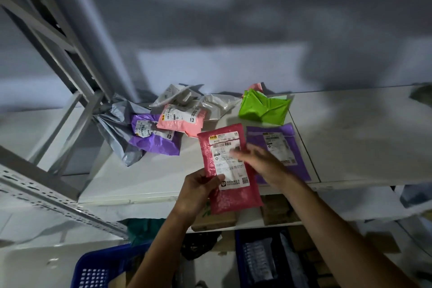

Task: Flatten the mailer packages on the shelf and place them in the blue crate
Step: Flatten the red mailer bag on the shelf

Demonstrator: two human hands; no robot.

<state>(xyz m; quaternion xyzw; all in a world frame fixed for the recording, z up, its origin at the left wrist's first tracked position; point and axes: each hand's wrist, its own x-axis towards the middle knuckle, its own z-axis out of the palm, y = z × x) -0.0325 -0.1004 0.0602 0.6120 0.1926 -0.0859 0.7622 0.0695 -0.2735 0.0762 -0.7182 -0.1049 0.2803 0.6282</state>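
Left hand: my left hand grips the red mailer's near left edge, thumb on top.
Right hand: my right hand lies open, fingers straight and blurred, across its right side.
Red mailer: a dimpled bubble-plastic rectangle, white label up. It is over the shelf's front edge, its long axis running away from me and its far end leaning slightly left.
Shelf: a smooth white board on a grey metal frame.
Neighbours: a flat purple mailer just beside it on the right; crumpled green, pink and grey mailers behind.
Blue crate: perforated plastic, below at near left.
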